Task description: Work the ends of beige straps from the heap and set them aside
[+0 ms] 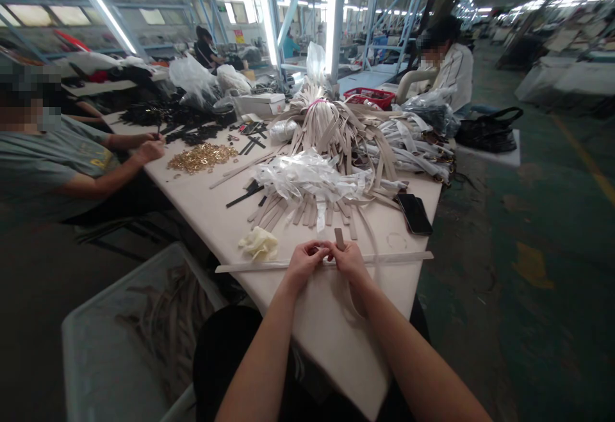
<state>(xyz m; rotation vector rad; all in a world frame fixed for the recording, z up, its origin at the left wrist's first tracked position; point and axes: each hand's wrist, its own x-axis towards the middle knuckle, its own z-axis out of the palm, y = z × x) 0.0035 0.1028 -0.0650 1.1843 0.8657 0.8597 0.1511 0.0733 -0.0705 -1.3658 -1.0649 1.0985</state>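
My left hand and my right hand meet over the near part of the table, fingers pinched together. From the top of my right hand sticks the end of a taupe strap; more of it seems to curve below that hand. My left fingertips are closed close beside it, around something small and pale that I cannot make out. Beneath both hands a long whitish strip lies across the table. Left of them is a crumpled pale-yellow cloth. Beyond lie plastic-wrapped strap ends.
The pale table carries a bundle of taupe straps, gold buckles, a black phone and a red basket. A bin with straps stands lower left. A co-worker sits left, another back right.
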